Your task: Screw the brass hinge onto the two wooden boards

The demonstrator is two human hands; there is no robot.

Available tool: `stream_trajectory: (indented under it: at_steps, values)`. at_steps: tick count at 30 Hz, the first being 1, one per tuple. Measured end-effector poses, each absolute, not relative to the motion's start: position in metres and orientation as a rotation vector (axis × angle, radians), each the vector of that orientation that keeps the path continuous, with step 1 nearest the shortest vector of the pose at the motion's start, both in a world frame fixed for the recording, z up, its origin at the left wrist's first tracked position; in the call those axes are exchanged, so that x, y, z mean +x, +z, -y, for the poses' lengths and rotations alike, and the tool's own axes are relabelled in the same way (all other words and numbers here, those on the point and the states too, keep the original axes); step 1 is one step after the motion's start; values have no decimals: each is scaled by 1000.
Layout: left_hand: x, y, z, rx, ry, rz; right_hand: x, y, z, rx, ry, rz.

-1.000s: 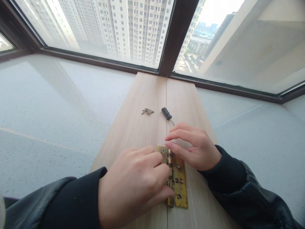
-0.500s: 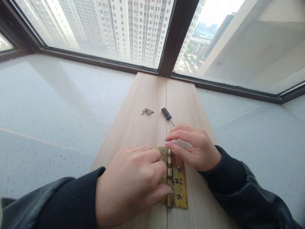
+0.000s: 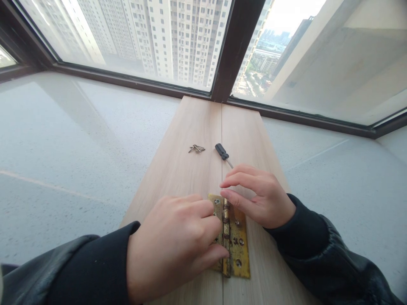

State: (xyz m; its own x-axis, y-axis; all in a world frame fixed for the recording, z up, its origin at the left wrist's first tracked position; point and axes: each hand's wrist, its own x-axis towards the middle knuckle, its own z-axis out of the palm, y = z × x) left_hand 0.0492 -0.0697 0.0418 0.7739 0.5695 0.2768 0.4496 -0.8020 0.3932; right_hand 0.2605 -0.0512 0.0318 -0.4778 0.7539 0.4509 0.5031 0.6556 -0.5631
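Brass-coloured hinge (image 3: 227, 233) lies opened flat across the seam (image 3: 221, 131) of two pale wood boards (image 3: 244, 140), barrel along the joint, in the lower middle of my view. Left hand (image 3: 176, 243) is curled over the left leaf (image 3: 219, 210), fingers bunched, thumb tip on or just above the barrel. The curl blocks my line of sight, so I can't tell whether it has hold of anything. Right hand (image 3: 254, 192) is at the hinge's far end: thumb and fingers parted by a narrow gap, nothing visible between them. Contact with the metal there: can't confirm from my angle.

Step in hand, my read: finger work at the left leaf, probably on a fastener. One screw head (image 3: 217, 201) shows in that leaf's far hole; the right leaf (image 3: 243, 254) looks to have three fittings, too small to vouch for. I'd say the next move calls for a steady leaf and small finger motion. Main risk as I judge it: right fingers nudging the screwdriver (image 3: 221, 151), which lies just beyond them, shaft tip hidden. Loose screws (image 3: 196, 149) sit heaped on the left board, well apart from both hands.

Surface: light grain, boards lying over a white speckled sill (image 3: 79, 148). They run up to a dark window frame (image 3: 233, 46). Daylight, tall apartment blocks (image 3: 190, 42) outside.
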Motion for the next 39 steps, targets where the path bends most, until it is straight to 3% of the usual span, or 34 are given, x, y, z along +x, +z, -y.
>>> stream_trajectory:
  at_steps: [22, 34, 39]
  values:
    - [49, 38, 71, 2730, 595, -763, 261, 31, 51, -970, 497, 2184]
    - [48, 41, 73, 2620, 320, -743, 261, 32, 51, -963, 495, 2180]
    - [48, 42, 72, 2661, 426, -807, 261, 31, 51, -965, 498, 2178]
